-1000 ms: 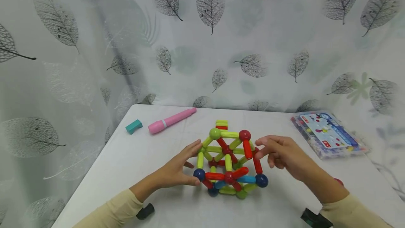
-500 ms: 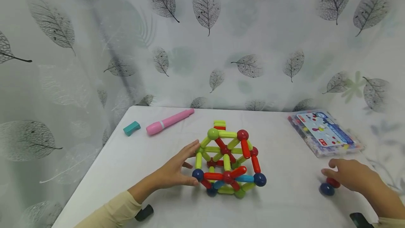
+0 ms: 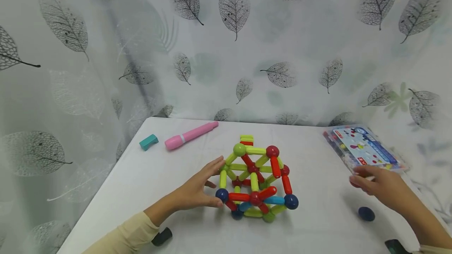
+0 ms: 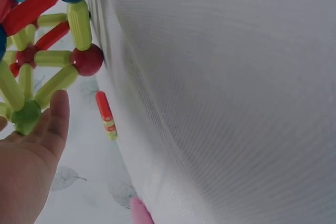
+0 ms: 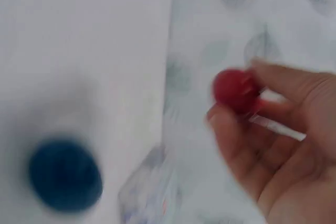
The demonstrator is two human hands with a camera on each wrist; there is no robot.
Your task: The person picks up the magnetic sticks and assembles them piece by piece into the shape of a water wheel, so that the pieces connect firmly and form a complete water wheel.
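Note:
A frame of magnetic rods and balls [image 3: 255, 198] in yellow-green, red and blue stands mid-table in the head view. My left hand [image 3: 195, 189] holds its left side, thumb by a dark blue corner ball and fingers further back. In the left wrist view a green ball [image 4: 26, 116] sits between that hand's thumb and fingers. My right hand [image 3: 383, 187] is raised at the table's right side. The right wrist view, somewhat blurred, shows it pinching a red ball [image 5: 231, 90] between thumb and fingertips. A loose dark blue ball [image 3: 366, 213] lies on the table below that hand.
A clear plastic case [image 3: 365, 146] with a printed sheet lies at the back right, behind my right hand. Further left are a pink pen-shaped object [image 3: 190, 135] and a teal block [image 3: 148, 142]. Several short rods [image 3: 246, 139] lie behind the frame. A leaf-patterned curtain [image 3: 208, 50] hangs behind.
My right hand has left the frame, moved right to the loose red and blue balls, picked up the red one and lifted it. My left hand has stayed at the frame.

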